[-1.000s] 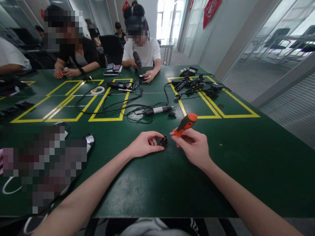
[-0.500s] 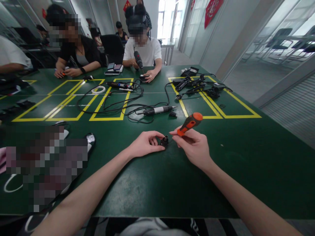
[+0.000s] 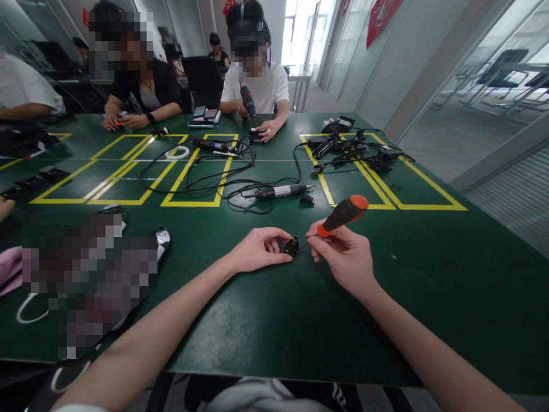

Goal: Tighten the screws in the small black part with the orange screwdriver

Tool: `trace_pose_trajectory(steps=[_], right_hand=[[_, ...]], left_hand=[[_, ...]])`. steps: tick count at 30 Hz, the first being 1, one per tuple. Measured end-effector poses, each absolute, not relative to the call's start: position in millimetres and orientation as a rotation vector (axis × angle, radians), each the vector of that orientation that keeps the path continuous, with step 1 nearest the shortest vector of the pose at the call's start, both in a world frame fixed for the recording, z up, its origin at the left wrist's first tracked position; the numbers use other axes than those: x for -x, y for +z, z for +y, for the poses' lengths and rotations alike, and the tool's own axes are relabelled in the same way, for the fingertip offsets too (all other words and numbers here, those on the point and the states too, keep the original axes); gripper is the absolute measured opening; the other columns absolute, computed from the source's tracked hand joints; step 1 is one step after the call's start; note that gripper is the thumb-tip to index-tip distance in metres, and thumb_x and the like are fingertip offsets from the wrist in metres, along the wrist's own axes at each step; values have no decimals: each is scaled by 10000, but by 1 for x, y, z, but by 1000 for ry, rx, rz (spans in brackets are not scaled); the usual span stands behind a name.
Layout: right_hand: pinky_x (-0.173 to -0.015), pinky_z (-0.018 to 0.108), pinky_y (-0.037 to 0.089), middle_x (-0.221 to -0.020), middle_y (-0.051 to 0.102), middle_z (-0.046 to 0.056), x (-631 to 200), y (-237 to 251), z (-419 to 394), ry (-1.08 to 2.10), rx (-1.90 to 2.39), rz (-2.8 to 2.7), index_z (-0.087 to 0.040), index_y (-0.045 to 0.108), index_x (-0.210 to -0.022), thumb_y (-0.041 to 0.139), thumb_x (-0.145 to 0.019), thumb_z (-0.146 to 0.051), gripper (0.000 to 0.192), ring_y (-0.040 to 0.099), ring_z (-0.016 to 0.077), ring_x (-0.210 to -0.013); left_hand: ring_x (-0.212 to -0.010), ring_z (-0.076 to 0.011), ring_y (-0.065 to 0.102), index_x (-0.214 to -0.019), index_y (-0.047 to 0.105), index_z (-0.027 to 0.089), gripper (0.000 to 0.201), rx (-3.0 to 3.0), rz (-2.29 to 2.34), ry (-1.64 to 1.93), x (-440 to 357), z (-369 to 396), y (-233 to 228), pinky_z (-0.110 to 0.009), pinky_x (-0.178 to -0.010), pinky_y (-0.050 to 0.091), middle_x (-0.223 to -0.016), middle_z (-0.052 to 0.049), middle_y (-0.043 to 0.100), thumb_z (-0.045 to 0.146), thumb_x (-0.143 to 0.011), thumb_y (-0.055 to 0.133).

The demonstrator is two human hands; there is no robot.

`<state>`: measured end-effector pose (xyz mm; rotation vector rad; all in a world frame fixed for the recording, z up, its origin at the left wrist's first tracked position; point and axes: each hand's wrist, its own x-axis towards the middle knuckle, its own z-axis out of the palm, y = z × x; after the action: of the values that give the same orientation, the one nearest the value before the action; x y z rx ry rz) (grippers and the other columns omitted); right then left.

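Observation:
My left hand (image 3: 263,249) pinches a small black round part (image 3: 292,246) with a short upright tube, against the green table. In my right hand (image 3: 345,254) is a screwdriver (image 3: 344,214) with a black and orange handle, its butt tilted up and to the right. The thin shaft points down and left toward the side of the black part. Whether its tip touches the part is too small to tell. Beyond my hands lies a grey and black electric screwdriver (image 3: 283,191) with a cable, and a small black piece (image 3: 307,199) beside it.
Black cables and adapters (image 3: 343,146) are heaped at the back right. A second corded tool (image 3: 210,145) and a white ring (image 3: 177,153) lie at the back left. Blurred-out items (image 3: 115,286) occupy the left. Across the table a person holds a power drill (image 3: 247,102).
The whole view has shifted slightly, moving the scene right. My screwdriver's handle leans further to the right, and its shaft now shows beside the black part, which my left hand still holds.

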<state>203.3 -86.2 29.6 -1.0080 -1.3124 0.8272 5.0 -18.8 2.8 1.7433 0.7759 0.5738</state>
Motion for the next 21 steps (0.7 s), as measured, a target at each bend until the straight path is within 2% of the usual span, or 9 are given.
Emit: trace_pose_trajectory(steps=[5,10,13,16,19,21], right_hand=[[-456,263,571,-694,749,29,-207,32,-86,819,1060,-1315,-185,761,-808,884,-751,-293,173,630,128,-480],[-493,286,601,-805,796,60,-205,33,-87,903,992,-1324,-188,765,-901,813,-840,-341,172,662,137,-522],[-482,284,593,-829,781,49,-204,33,-87,865,1014,-1339,-198,770,-856,824,-823,-318,136,649,129,-522],[-457,279,571,-764,752,38,-206,34,-87,814,1065,-1359,-194,765,-783,851,-789,-296,134,630,128,-498],[-470,279,578,-690,743,31,-208,34,-87,833,1067,-1354,-188,766,-818,844,-800,-296,134,636,137,-487],[-485,281,590,-714,759,36,-207,32,-88,860,1024,-1350,-191,763,-866,809,-838,-308,128,642,136,-495]], left_hand=[[-608,-86,563,-1127,736,124,428,-1744,768,589,-5,-19,1,-215,-632,486,-710,28,668,305,-754,841],[-610,-84,558,-1137,740,131,432,-1748,798,574,-4,-19,2,-206,-618,474,-701,33,657,303,-754,845],[-600,-82,558,-1139,737,127,427,-1746,779,575,-4,-19,2,-209,-620,478,-695,34,655,299,-762,841],[-601,-84,563,-1137,736,122,430,-1744,757,592,-4,-19,1,-214,-627,485,-700,32,661,302,-761,840],[-599,-83,557,-1139,738,120,438,-1741,763,594,-4,-19,1,-214,-629,485,-702,33,660,303,-755,841],[-603,-82,557,-1148,738,120,447,-1741,780,581,-4,-19,1,-211,-627,481,-702,34,657,300,-753,840]])
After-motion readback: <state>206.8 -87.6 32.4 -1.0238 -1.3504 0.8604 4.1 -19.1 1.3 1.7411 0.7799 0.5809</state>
